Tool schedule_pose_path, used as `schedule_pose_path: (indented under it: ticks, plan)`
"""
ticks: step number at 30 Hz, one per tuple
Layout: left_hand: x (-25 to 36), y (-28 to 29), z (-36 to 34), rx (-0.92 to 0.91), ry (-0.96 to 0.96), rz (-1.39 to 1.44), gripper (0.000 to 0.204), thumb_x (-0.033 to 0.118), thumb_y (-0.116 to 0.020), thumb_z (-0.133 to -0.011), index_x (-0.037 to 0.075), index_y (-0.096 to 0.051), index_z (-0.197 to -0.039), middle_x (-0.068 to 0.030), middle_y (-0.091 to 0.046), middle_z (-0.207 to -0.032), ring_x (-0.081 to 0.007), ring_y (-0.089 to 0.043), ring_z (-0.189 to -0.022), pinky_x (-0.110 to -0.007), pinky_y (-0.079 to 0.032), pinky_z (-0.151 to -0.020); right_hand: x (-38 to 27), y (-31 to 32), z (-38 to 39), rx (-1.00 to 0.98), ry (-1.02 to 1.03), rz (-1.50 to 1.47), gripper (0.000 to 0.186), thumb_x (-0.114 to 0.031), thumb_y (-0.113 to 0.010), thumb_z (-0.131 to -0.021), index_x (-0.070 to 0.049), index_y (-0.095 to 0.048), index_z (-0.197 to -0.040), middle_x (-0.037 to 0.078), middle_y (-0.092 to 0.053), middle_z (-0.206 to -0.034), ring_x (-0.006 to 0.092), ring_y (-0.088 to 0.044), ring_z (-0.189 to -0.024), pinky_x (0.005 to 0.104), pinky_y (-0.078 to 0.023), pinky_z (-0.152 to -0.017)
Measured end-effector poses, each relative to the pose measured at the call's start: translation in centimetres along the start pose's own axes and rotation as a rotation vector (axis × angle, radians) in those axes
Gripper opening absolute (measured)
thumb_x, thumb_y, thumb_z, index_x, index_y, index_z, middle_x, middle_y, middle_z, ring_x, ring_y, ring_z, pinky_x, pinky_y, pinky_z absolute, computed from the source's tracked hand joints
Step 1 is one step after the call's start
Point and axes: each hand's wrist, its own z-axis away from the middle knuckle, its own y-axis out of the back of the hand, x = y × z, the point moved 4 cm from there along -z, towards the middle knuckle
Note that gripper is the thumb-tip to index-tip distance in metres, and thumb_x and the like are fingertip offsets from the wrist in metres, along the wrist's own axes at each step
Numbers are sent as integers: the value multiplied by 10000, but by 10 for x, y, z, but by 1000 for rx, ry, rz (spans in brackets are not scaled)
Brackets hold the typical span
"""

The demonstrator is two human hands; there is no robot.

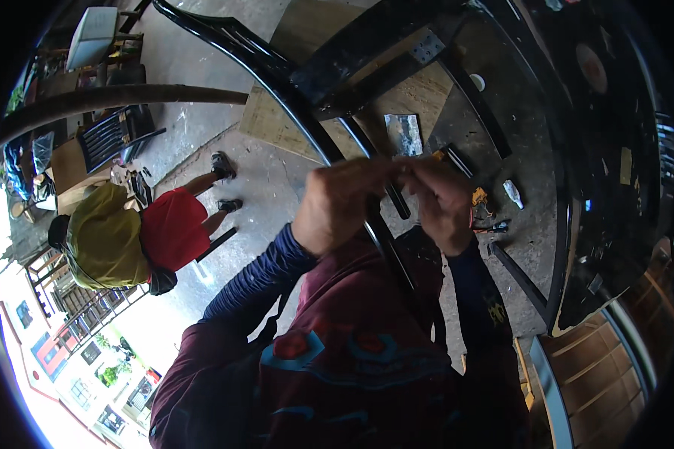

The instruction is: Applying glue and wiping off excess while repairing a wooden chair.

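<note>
While the left hand [329, 209] and the right hand [443, 206] sit close together at the centre of the frame, fingers bent inward, I cannot tell whether they pinch anything. A glossy black frame [383, 241] of curved rails runs beneath them, from the upper left down to the lower centre, near the maroon shirt [344, 299]. Past it, a plywood board [266, 123] lies on the floor at upper centre, with a small patterned sheet [404, 135] just above the right hand. Right of centre lie an orange item [480, 197] and a white tube [512, 193]. A large black panel [603, 150] fills the right side. Farther off, at left, is a person [105, 239] in a yellow top and red shorts; buildings [82, 389] stand at lower left.
</note>
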Motion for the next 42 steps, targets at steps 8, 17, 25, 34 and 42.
schedule_pose_path:
  ticks: [8, 17, 25, 34, 42]
  plan:
    - [-179, 127, -81, 710, 240, -236, 1175, 554, -820, -782, -62, -181, -1551, -353, -464, -1423, -388, -577, -1139, -431, -453, -1012, 254, -87, -85, 163, -189, 102, 119, -90, -660, -921, 3, -717, -969, 186, -723, -931, 326, -707, -832, 357, -551, -736]
    - [-187, 127, -92, 590, 332, -206, 631, 144, -746, -845, -45, -418, -1351, -182, -632, -1168, -259, -620, -1054, -320, -480, -964, 310, -139, -101, 171, -44, 9, 61, -29, -677, -890, -10, -709, -938, 136, -690, -831, 303, -673, -767, 352, -517, -673]
    - [-176, 112, -97, 669, 281, -18, 621, 150, -752, -853, -20, -435, -1360, -144, -640, -1163, -220, -623, -1040, -303, -490, -938, 316, -137, -98, 129, 22, -69, 77, 0, -676, -887, -1, -706, -958, 116, -702, -873, 267, -685, -802, 324, -533, -695]
    - [-171, 116, -93, 562, 269, -378, 544, 155, -745, -881, 29, -477, -1336, -117, -637, -1112, -214, -635, -993, -306, -511, -879, 300, -125, -117, -2, 272, 313, 47, -32, -696, -841, -20, -718, -881, 131, -701, -835, 301, -685, -764, 356, -564, -705]
    - [-185, 117, -95, 632, 281, 10, 551, 145, -749, -852, 13, -482, -1316, -103, -657, -1076, -199, -626, -980, -305, -493, -899, 297, -148, -132, -216, -90, 399, 114, -68, -632, -785, 33, -668, -748, 264, -677, -794, 422, -687, -802, 456, -567, -724]
